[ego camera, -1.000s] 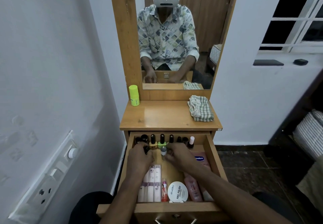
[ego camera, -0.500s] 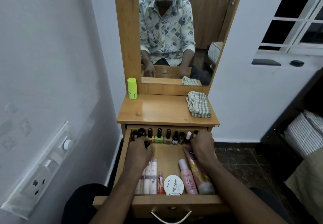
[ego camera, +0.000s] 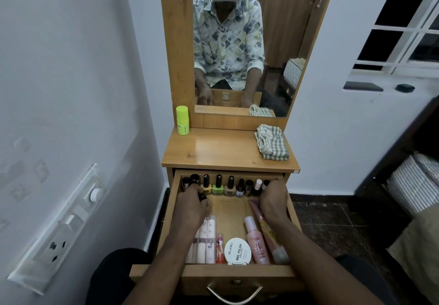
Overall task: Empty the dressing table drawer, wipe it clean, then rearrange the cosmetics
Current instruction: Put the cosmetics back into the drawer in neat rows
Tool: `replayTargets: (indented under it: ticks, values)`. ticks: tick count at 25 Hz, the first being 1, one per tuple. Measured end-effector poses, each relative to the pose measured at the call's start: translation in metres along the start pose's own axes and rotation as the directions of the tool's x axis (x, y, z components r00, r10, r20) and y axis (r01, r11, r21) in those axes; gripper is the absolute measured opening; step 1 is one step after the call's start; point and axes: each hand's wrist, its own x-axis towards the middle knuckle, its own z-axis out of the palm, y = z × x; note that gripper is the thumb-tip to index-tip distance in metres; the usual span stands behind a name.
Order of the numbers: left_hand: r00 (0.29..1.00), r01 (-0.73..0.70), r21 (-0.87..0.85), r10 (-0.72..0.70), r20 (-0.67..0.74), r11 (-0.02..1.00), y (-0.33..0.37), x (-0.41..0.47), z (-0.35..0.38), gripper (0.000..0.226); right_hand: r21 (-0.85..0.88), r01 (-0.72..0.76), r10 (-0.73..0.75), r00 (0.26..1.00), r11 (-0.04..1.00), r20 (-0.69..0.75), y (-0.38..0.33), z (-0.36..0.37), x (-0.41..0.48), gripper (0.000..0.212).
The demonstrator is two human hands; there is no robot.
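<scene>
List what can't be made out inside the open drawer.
All in the head view:
The nail polish bottles: labels too small; the row's right end sits behind the right hand.
The right hand's fingertips: hidden by its own back.
The left hand: whether it grips anything; its back hides the fingers.
The white tubes: top ends under the left wrist.

left hand [ego camera: 193, 207]: fingertips hidden | right hand [ego camera: 273, 201]: fingertips hidden, overlaps tube [ego camera: 267, 233] | nail polish bottles [ego camera: 218, 187]: labels unreadable

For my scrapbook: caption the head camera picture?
Tidying time: left hand and right hand reach nail polish bottles in the drawer.
</scene>
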Motion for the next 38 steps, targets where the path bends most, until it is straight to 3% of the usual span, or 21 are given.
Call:
replayTargets:
  ticks: [2,5,7,9,10,13,15,20,22,24,26,29,34,38]
  values:
    - [1.0,0.012,-0.053,-0.011,0.012,0.999,0.001,0.0,-0.001,0.016,-0.146,0.042,-0.045,0.999,0.988,-0.017,-0.004,-0.005,-0.003,0.006]
    - [0.996,0.06,-0.177,-0.048,0.072,0.982,0.001,0.0,-0.004,0.012,-0.455,0.154,-0.166,0.986,0.877,0.013,-0.01,-0.017,-0.015,0.025]
    - [0.993,0.086,-0.212,-0.066,0.099,0.974,-0.002,0.001,-0.004,0.018,-0.446,0.235,-0.261,0.965,0.864,0.003,-0.007,-0.023,-0.02,0.023]
    - [0.987,0.122,-0.273,-0.088,0.134,0.954,-0.002,0.002,-0.004,0.018,-0.3,0.327,-0.356,0.933,0.896,-0.049,-0.004,-0.027,-0.022,0.017]
    - [0.979,0.152,-0.339,-0.095,0.178,0.928,0.0,0.001,-0.003,0.017,-0.251,0.384,-0.393,0.92,0.889,0.015,-0.004,-0.028,-0.025,0.014]
    - [0.94,0.208,-0.426,-0.06,0.335,0.88,0.01,-0.002,-0.005,0.018,-0.198,0.491,-0.362,0.811,0.849,0.459,-0.005,-0.014,-0.047,0.026]
    - [0.915,0.235,-0.458,-0.037,0.401,0.857,0.013,-0.002,-0.004,0.02,-0.157,0.475,-0.314,0.761,0.866,0.567,-0.006,0.0,-0.059,0.027]
    - [0.896,0.303,-0.509,-0.059,0.441,0.805,0.012,-0.003,-0.005,0.021,-0.027,0.467,-0.416,0.811,0.884,0.411,-0.002,0.007,-0.058,0.014]
    - [0.922,0.301,-0.49,-0.118,0.369,0.818,0.01,-0.002,-0.004,0.014,-0.1,0.475,-0.426,0.85,0.874,0.312,-0.002,-0.001,-0.051,0.013]
    - [0.972,0.208,-0.326,-0.157,0.176,0.922,0.005,0.001,-0.001,0.01,-0.241,0.48,-0.428,0.872,0.844,0.238,-0.001,-0.013,-0.036,0.014]
    - [0.993,0.105,-0.052,-0.103,0.051,0.993,0.0,0.002,0.001,0.01,-0.386,0.499,-0.453,0.867,0.776,0.209,0.001,-0.027,-0.02,0.009]
    - [0.994,0.053,0.107,-0.062,0.085,0.993,0.0,-0.001,0.004,0.004,-0.503,0.442,-0.432,0.89,0.742,0.144,0.001,-0.049,-0.003,0.004]
    - [0.996,0.017,0.126,-0.029,0.09,0.992,-0.001,0.002,0.006,0.005,-0.561,0.477,-0.457,0.87,0.677,0.188,-0.011,-0.057,0.019,0.009]
    - [0.995,-0.003,0.126,-0.01,0.101,0.992,0.0,0.001,0.008,0.006,-0.711,0.501,-0.552,0.812,0.494,0.189,0.003,-0.05,0.025,0.008]
